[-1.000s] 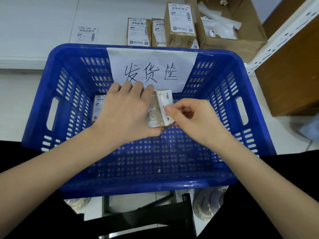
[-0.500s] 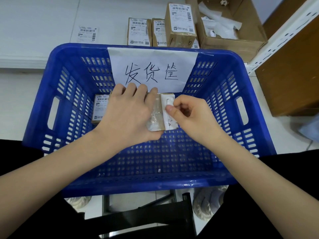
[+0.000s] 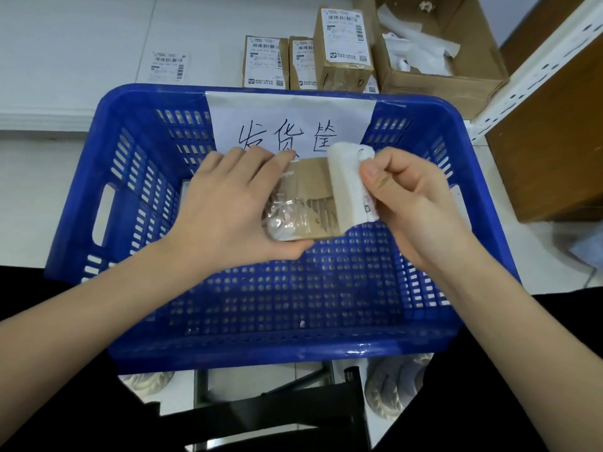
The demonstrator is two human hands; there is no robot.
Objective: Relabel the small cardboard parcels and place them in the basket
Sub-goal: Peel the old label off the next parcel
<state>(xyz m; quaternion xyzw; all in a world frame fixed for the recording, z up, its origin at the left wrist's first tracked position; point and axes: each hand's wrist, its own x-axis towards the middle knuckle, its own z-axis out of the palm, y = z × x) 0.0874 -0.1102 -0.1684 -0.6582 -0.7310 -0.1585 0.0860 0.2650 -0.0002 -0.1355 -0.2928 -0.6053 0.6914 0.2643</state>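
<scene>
One parcel held over basket | left hand grips it | right hand pinches half-peeled label | three labelled parcels wait behind | relabelling barely begun

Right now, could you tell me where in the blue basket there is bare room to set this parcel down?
The basket floor is bare along the near wall and toward the right wall. The far left is taken: a labelled parcel lies there, mostly hidden by the left hand. The middle is crowded by both hands, the right hand peeling the label off the held parcel.
</scene>
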